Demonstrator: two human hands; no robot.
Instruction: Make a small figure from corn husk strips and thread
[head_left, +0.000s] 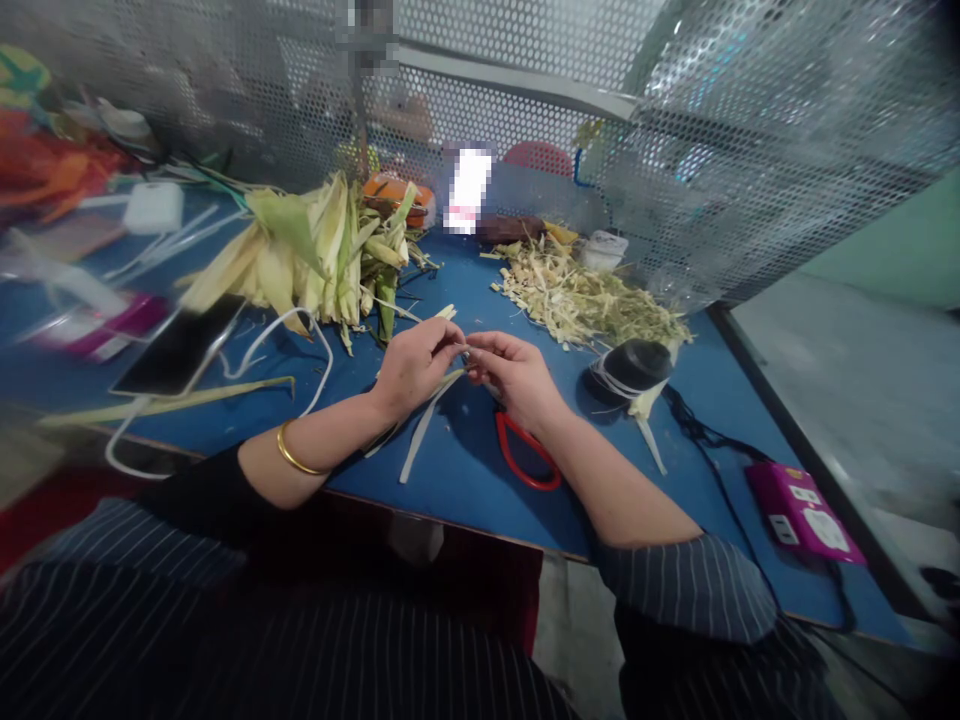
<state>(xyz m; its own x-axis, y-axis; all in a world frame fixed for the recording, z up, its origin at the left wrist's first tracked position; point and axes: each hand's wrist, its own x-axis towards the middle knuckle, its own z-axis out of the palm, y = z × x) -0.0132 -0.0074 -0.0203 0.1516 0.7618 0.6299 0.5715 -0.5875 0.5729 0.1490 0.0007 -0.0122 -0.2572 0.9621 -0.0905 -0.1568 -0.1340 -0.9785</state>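
My left hand (420, 365) and my right hand (517, 375) meet fingertip to fingertip over the front of the blue table. The left one is closed in a pinch on a pale corn husk strip (426, 430), whose tail hangs down toward the table edge. Pinched closed as well, my right hand has something small and pale at its fingertips that I cannot make out. Below the right wrist lie scissors, with a red handle loop (529, 465) showing; their blades are mostly hidden by the hand.
Corn husks (322, 250) are heaped at back left, shredded husk (577, 295) at back right. A black spool of thread (630, 370) stands right of my hand. A phone (180, 345) with a white cable lies left; a purple power strip (806, 510) sits right. Perforated metal (525, 90) borders the back.
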